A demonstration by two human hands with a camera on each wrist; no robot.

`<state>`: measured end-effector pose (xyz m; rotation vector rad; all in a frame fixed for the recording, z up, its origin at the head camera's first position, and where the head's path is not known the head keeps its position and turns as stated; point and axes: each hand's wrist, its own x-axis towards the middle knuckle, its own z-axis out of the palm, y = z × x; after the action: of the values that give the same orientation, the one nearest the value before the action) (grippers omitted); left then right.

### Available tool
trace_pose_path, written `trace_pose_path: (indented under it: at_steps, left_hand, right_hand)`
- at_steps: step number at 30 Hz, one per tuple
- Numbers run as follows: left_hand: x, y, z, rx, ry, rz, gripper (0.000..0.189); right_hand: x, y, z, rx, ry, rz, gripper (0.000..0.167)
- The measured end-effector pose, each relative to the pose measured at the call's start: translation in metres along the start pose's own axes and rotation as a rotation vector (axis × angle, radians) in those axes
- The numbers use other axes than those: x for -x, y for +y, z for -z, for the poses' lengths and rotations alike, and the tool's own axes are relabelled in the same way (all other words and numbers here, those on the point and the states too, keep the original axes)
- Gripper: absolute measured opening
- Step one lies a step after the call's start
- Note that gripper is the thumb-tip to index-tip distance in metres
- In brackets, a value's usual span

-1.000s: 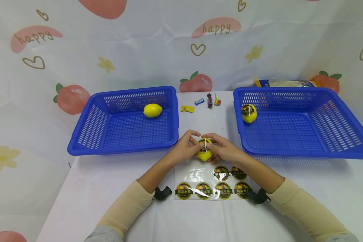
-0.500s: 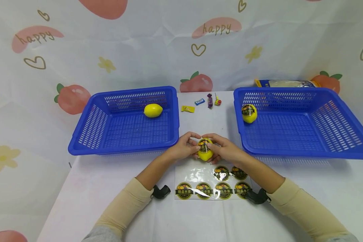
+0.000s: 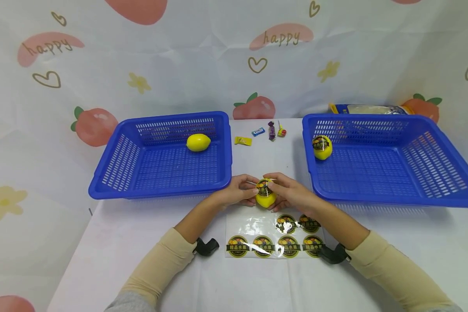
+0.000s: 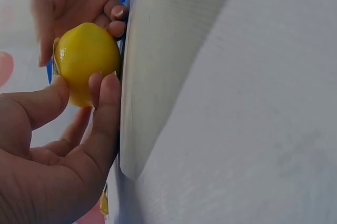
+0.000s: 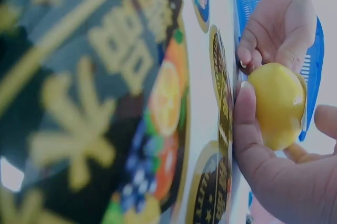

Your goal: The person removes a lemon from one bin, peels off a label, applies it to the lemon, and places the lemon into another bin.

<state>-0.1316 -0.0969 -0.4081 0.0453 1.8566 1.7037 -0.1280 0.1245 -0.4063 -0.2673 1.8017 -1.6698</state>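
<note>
Over the sheet's back part, both hands hold a yellow lemon (image 3: 266, 200) that bears a round black-and-gold sticker (image 3: 263, 187). The left hand (image 3: 238, 190) grips its left side; in the left wrist view, the thumb (image 4: 52, 97) is by the sticker's edge and fingertips press the lemon's other side. From the right, the right hand (image 3: 294, 193) curls round the lemon, its thumb at the sticker's right part. In the right wrist view, fingers (image 5: 247, 129) support the lemon (image 5: 278, 105). Beneath lies a clear sticker sheet (image 3: 249, 223) with several round stickers.
A blue basket (image 3: 160, 190) at left contains one lemon (image 3: 198, 142). The right blue basket (image 3: 394, 200) contains a stickered lemon (image 3: 323, 148). Between them at the back lie small wrapped candies (image 3: 271, 131) and a lollipop (image 3: 282, 131). A bag (image 3: 370, 109) sits behind the right basket.
The left thumb has slid off the sticker's face toward its left edge, and the left fingers have lowered slightly. The lemon stays nearly in place between both hands.
</note>
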Motion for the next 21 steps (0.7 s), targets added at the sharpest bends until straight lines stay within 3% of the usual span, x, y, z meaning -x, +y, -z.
trace_pose_path:
  at_steps: [6, 16, 21]
  left_hand:
    - [0.0000, -0.0011, 0.0020, -0.029, -0.007, -0.034, 0.034]
    - [-0.0019, -0.0056, -0.0006, -0.040, 0.053, -0.120, 0.030]
    - [0.0038, -0.0022, -0.0023, -0.195, 0.042, -0.127, 0.039]
  right_hand:
    - [0.0000, -0.0001, -0.0011, 0.032, 0.006, 0.042, 0.044]
    - [0.0023, 0.0016, 0.0037, -0.040, -0.043, 0.064, 0.045]
    - [0.0018, 0.0032, 0.0060, -0.060, -0.059, 0.058, 0.046]
